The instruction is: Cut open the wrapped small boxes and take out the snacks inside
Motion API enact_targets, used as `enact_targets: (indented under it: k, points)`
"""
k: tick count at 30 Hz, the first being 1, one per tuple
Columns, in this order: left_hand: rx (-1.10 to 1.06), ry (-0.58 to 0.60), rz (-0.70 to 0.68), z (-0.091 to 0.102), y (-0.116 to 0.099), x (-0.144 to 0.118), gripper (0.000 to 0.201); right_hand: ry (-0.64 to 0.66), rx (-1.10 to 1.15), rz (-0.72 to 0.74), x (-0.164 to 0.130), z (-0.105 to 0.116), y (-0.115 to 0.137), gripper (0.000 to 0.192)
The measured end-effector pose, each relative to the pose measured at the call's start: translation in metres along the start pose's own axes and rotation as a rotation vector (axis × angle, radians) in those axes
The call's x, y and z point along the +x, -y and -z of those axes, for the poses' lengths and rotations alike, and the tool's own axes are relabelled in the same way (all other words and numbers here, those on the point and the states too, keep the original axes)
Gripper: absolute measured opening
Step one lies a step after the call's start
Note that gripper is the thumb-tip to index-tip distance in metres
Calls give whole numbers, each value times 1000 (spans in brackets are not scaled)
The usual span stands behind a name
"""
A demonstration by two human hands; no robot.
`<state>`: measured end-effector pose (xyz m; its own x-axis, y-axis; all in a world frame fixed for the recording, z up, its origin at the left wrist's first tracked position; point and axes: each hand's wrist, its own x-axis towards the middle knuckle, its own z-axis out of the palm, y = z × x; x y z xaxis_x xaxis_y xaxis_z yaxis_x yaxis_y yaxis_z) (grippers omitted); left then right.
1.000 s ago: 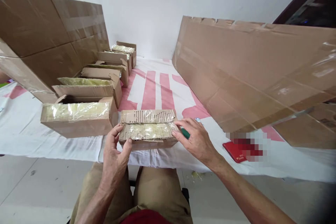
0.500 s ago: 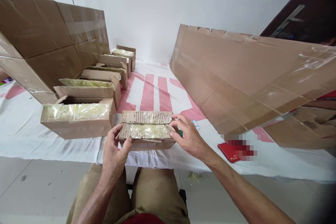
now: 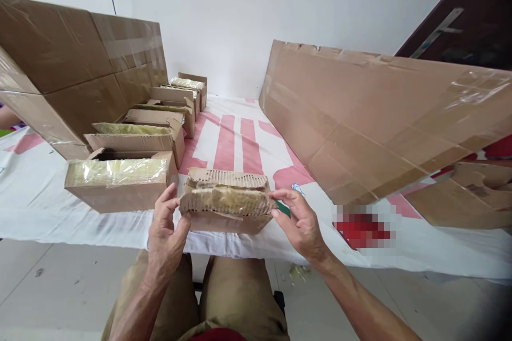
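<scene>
Here we hold a small cardboard box (image 3: 226, 208) at the near edge of the counter (image 3: 32, 197), our left hand (image 3: 166, 229) pinching its left end, our right hand (image 3: 300, 221) its right, each grip clenched on it. Just left, a row of similar boxes (image 3: 120, 181) runs back beside a big carton (image 3: 60, 74).

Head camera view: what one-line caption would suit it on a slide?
Both hands, left hand and right hand, grip the ends of a small cardboard box at the table edge.
</scene>
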<state>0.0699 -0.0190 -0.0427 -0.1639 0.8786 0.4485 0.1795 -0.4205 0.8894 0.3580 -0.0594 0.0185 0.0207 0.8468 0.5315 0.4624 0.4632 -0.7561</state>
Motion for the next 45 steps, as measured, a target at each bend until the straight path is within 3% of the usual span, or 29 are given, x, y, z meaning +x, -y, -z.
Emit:
enact_targets:
  k: [2, 8, 14, 18, 25, 28, 33, 36, 39, 42, 45]
  points:
    - [33, -2, -30, 2, 1, 1, 5, 41, -9, 58, 0, 6, 6, 29]
    - [91, -15, -218, 3, 6, -3, 10, 375, 10, 251, 11, 24, 25, 20]
    - [75, 15, -212, 6, 8, -6, 12, 462, -122, 112, 32, 17, 35, 36]
    - [69, 33, -204, 7, 3, -2, 11, 590, -344, 154, 47, 0, 38, 38]
    - [55, 1, -211, 3, -3, 0, 6, 566, -599, 108, 72, -15, 32, 50]
    - [64, 12, -225, 3, -2, 0, 8, 588, -716, 23, 93, -24, 24, 49]
    - [47, 45, -220, 4, 1, 1, 7, 782, -693, -161, 118, -33, 5, 44]
    - [21, 66, -175, 5, -1, 3, 6, 639, -637, -28, 113, -25, 3, 44]
    - [20, 67, -109, 6, -5, 4, 8, 456, -568, 184, 94, -15, 24, 30]
    - [27, 51, -69, 5, -10, 6, 8, 575, -397, 375, 69, -13, 61, 26]
    - [30, 46, -66, 3, -13, 8, 6, 693, -405, 480, 51, -27, 85, 45]
